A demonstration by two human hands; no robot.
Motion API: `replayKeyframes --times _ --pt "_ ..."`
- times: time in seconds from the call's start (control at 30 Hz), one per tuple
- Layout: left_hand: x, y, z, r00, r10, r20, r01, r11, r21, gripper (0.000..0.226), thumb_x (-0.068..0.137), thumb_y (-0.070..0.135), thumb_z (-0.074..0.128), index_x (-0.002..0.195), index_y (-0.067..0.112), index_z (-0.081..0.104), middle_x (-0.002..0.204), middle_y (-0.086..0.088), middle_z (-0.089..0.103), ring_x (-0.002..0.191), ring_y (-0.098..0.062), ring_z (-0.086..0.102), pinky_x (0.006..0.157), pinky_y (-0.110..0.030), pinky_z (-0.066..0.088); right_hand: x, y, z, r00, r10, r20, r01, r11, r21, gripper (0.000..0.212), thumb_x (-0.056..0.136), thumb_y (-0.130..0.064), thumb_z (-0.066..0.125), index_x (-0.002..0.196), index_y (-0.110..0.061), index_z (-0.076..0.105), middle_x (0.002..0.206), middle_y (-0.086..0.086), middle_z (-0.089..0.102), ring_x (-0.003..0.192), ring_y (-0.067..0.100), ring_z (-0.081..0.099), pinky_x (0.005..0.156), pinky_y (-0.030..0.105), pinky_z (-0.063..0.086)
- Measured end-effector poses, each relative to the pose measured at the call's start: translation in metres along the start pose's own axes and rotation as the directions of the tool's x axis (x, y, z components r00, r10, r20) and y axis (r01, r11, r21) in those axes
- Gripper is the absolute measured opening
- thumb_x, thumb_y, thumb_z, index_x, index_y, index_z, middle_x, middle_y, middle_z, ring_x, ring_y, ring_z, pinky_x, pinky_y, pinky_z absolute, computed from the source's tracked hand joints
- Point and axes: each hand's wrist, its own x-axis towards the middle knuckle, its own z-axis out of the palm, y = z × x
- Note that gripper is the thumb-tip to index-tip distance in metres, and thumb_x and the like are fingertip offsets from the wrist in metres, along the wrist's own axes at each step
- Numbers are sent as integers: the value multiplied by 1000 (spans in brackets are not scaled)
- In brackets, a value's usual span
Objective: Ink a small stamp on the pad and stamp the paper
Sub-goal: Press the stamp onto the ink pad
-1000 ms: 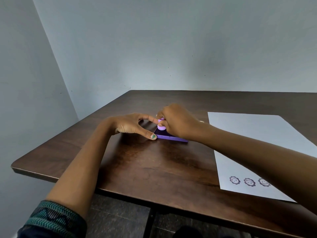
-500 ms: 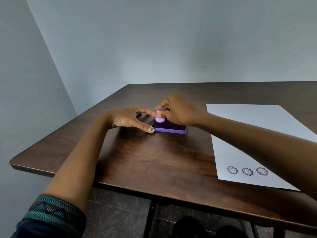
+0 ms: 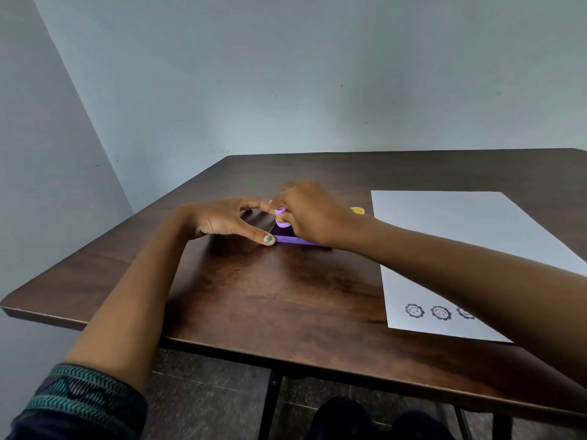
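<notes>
right hand (image 3: 313, 214): fingers curled down around a small lilac stamp (image 3: 282, 218), gripping it from above; the stamp stands upright with its base on the dark inked face of the pad. only the stamp's left side shows, the rest is hidden behind the fingers.

left hand (image 3: 227, 220): lies on the counter just left of the pad, spread in an open curve, holding nothing. thumb tip, with a green-painted nail, touches the pad's near left corner; forefinger reaches to the far left corner, close beside the stamp. whether it presses down on the pad cannot be told.

ink pad (image 3: 290, 238): flat, purple-rimmed, dark centre, lying on the counter between the two hands; its right part is covered by the right hand and wrist.

yellow object (image 3: 357, 210): small, round, partly seen just behind the right wrist, near the left edge of the paper; too hidden to identify.

paper (image 3: 451, 230): white sheet, flat on the counter to the right of the pad, well apart from it. the right forearm crosses over its near part.

stamped marks (image 3: 428, 311): a row of flower-edged smiling faces in dark ink along the near left corner of the paper; two whole, a third half covered by the forearm.

counter (image 3: 279, 293): dark brown wood grain, rounded near left corner, on dark metal legs.

sleeve (image 3: 79, 401): dark with teal zigzag bands, at the left elbow.

wall (image 3: 286, 74): pale grey-blue, behind the counter.
</notes>
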Motion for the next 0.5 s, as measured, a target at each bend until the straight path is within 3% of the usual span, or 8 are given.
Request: replayKeyframes --times 0.13,0.23,0.33,0.43,0.5 --pt "0 1 0 1000 -4 5 4 1000 10 63 58 50 77 117 48 56 144 14 39 137 -7 24 105 -26 16 4 5 -4 993 112 -28 -108 986 126 11 78 -7 62 85 -4 71 90 18 72 78 30 59 67 32 45" --pt "0 0 0 1000 -6 8 6 1000 2 61 59 48 77 116 49 56 143 16 39 136 -6 24 104 -25 15 3 4 -3 997 76 -4 -75 994 84 9 77 -5 61 70 -11 64 74 14 62 70 30 51 59 31 35" --pt "0 0 0 1000 3 13 -3 1000 -5 59 58 48 78 113 50 57 139 19 40 133 -4 25 102 -24 15 2 4 -1 1000 30 2 -30 1000 7 8 79 -7 59 72 -6 63 77 16 64 72 31 52 62 35 37" --pt "0 0 0 1000 -2 8 2 1000 4 59 60 47 78 115 49 57 141 17 39 134 -5 25 102 -24 15 4 6 -5 996 87 -8 -86 992 89 6 78 -7 61 76 -6 67 79 18 66 68 29 48 60 29 32" --pt "1 -1 0 1000 -7 3 7 1000 1 58 60 46 78 114 49 57 141 17 39 134 -5 25 103 -25 16 2 3 -4 999 36 -6 -36 999 34 7 79 -5 59 75 -8 64 85 18 67 70 29 51 60 28 30"
